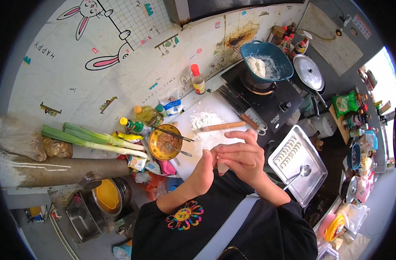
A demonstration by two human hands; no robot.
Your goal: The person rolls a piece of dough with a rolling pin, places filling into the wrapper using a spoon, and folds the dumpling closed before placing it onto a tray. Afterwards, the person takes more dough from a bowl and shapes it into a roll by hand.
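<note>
My left hand (203, 174) and my right hand (243, 158) meet in front of my chest, above the near edge of a white board (187, 161). Their fingers are pressed together, and whatever lies between them is hidden. Beyond them on the board are a wooden rolling pin (223, 126) and a heap of flour (205, 120). To the left stands a yellow bowl (152, 147) of minced filling (166, 141), with chopsticks (174, 134) and a spoon (181, 151) in it. On the right, a metal tray (308, 187) bears rows of dumplings (289, 152) and a ladle (305, 170).
A blue basin (281, 65) with dough (256, 66) rests on the stove (281, 100). Knives (235, 103) lie at the board's right edge. Leeks (91, 141), an oil bottle (148, 115) and a red-capped bottle (198, 82) line the wall. A sink (83, 219) is lower left.
</note>
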